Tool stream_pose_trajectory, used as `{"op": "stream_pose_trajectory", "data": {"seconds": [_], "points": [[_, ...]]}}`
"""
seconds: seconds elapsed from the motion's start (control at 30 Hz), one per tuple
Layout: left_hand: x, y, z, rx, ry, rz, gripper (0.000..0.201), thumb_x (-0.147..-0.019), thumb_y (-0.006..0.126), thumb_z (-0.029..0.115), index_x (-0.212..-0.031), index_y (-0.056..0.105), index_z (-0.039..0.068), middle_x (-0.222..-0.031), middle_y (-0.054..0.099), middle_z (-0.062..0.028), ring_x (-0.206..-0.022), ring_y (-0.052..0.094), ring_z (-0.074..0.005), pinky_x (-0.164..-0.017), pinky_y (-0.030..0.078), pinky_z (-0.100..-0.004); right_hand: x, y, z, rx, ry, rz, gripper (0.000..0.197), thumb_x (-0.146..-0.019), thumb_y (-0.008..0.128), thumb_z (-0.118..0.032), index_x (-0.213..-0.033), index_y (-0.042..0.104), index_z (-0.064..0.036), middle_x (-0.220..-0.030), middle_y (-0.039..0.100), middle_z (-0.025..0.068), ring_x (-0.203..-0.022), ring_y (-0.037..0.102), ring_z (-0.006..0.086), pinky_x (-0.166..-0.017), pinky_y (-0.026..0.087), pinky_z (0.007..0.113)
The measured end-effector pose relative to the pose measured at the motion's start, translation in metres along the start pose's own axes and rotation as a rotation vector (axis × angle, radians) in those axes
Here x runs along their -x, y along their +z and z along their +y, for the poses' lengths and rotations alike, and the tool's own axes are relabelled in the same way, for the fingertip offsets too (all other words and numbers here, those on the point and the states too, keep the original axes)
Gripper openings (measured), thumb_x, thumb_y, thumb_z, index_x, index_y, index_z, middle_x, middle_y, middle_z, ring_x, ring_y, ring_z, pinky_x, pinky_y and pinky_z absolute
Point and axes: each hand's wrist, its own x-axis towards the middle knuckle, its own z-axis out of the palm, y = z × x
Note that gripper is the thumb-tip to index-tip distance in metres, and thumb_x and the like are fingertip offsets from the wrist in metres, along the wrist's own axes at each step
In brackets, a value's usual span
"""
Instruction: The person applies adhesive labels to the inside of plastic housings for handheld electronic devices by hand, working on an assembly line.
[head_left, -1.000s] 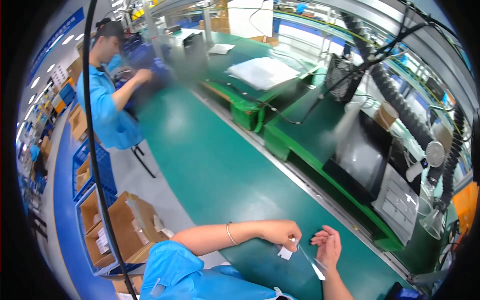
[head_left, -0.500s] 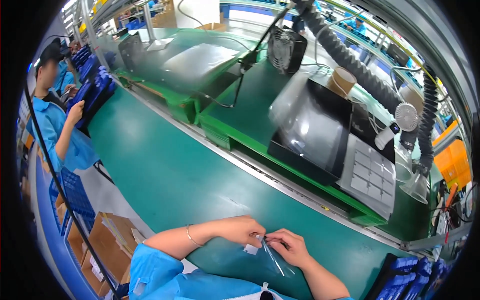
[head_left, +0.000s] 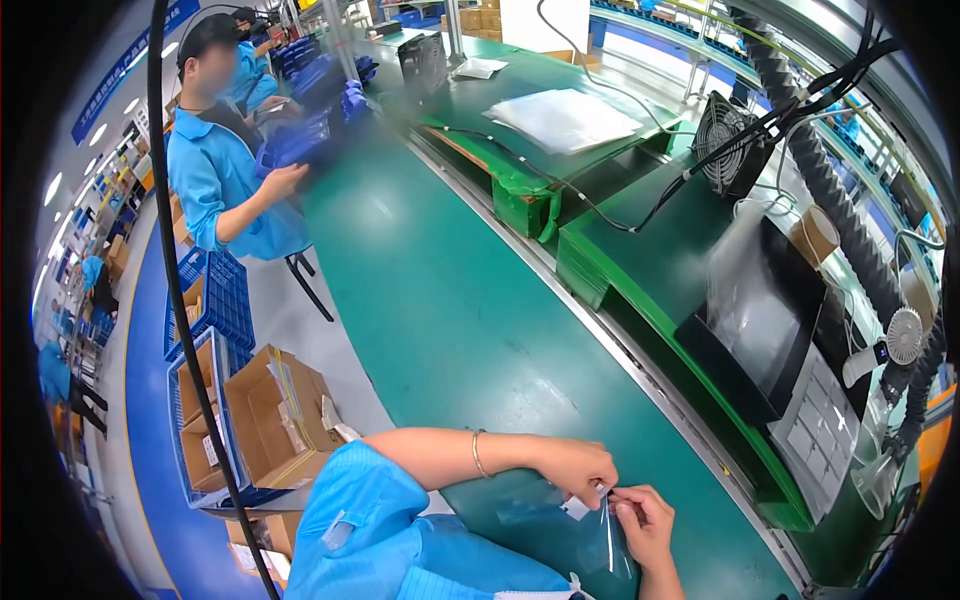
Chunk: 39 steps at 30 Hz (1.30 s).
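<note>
Over the green work surface [head_left: 480, 350], my hands are close together near my body. My left hand [head_left: 575, 466], with a bangle on its wrist, pinches a small white piece [head_left: 575, 508]; its kind is partly hidden by my fingers. My right hand [head_left: 648, 522] has thumb and fingers closed on the upper edge of a clear plastic bag [head_left: 606, 550], which hangs down between the hands and catches the light. Whether the white piece is inside the bag, I cannot tell.
A green-edged bench beyond a metal rail holds a black tray [head_left: 755, 330] with clear bags, a sheet of grey pieces [head_left: 815, 440], a small fan [head_left: 903, 335] and a stack of clear sheets [head_left: 562, 120]. Cardboard boxes [head_left: 275, 415] stand at left, near a co-worker [head_left: 235, 180] holding a blue item.
The view has swung left, so the bench shifts right and more of the floor and co-worker shows. Both hands keep their pinch on the white piece and the bag.
</note>
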Motion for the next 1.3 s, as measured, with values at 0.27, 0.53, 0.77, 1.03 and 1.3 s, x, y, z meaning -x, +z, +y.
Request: {"op": "stream_pose_trajectory", "data": {"seconds": [0.27, 0.53, 0.77, 1.03, 1.3], "points": [[-0.007, -0.012, 0.010, -0.099, 0.105, -0.022, 0.023, -0.078, 0.068, 0.026, -0.079, 0.059, 0.004, -0.063, 0.056, -0.0129, -0.061, 0.056, -0.0294, -0.056, 0.040, -0.0400, 0.002, -0.008, -0.007, 0.054, -0.071, 0.068, 0.017, -0.085, 0.057, 0.002, -0.101, 0.060, 0.0045, -0.093, 0.063, 0.0133, -0.080, 0.063, 0.0176, -0.072, 0.052, 0.027], [0.002, -0.022, 0.023, -0.020, -0.096, -0.085, 0.022, -0.082, 0.065, 0.026, -0.079, 0.060, 0.005, -0.061, 0.057, -0.0117, -0.056, 0.055, -0.0250, -0.054, 0.040, -0.0369, -0.052, -0.141, -0.118, 1.058, -0.341, 0.715, 0.025, -0.086, 0.055, -0.009, -0.110, 0.053, -0.0020, -0.099, 0.062, 0.0138, -0.098, 0.053, 0.0317, -0.087, 0.040, 0.040], [0.047, -0.025, 0.047, -0.109, -0.105, 0.363, 0.018, -0.079, 0.069, 0.021, -0.079, 0.063, 0.005, -0.065, 0.061, -0.0087, -0.056, 0.056, -0.0171, -0.054, 0.043, -0.0301, -0.148, -0.254, -0.056, 1.335, 0.343, 0.452, 0.050, -0.094, 0.042, -0.046, -0.121, 0.041, -0.0043, -0.114, 0.057, 0.0139, -0.115, 0.043, 0.0331, -0.095, 0.028, 0.046], [0.276, -0.029, -0.035, -0.487, -0.363, 1.646, 0.014, -0.084, 0.061, 0.012, -0.086, 0.055, -0.001, -0.099, 0.057, -0.0068, -0.079, 0.052, -0.0126, -0.065, 0.042, -0.0250, -0.086, -0.175, -0.099, 1.248, -0.404, 0.553, 0.049, -0.083, 0.059, -0.023, -0.127, 0.045, -0.0051, -0.110, 0.057, 0.0145, -0.110, 0.044, 0.0332, -0.093, 0.031, 0.044], [0.415, -0.015, -0.123, 0.431, -0.293, 2.039, 0.021, -0.089, 0.059, 0.018, -0.100, 0.058, 0.001, -0.101, 0.058, -0.0076, -0.087, 0.053, -0.0135, -0.075, 0.046, -0.0273, 0.041, -0.071, -0.070, 1.179, -0.680, 0.273, 0.035, -0.078, 0.066, -0.018, -0.109, 0.059, -0.0021, -0.105, 0.064, 0.0086, -0.083, 0.059, 0.0213, -0.074, 0.041, 0.036]]}}
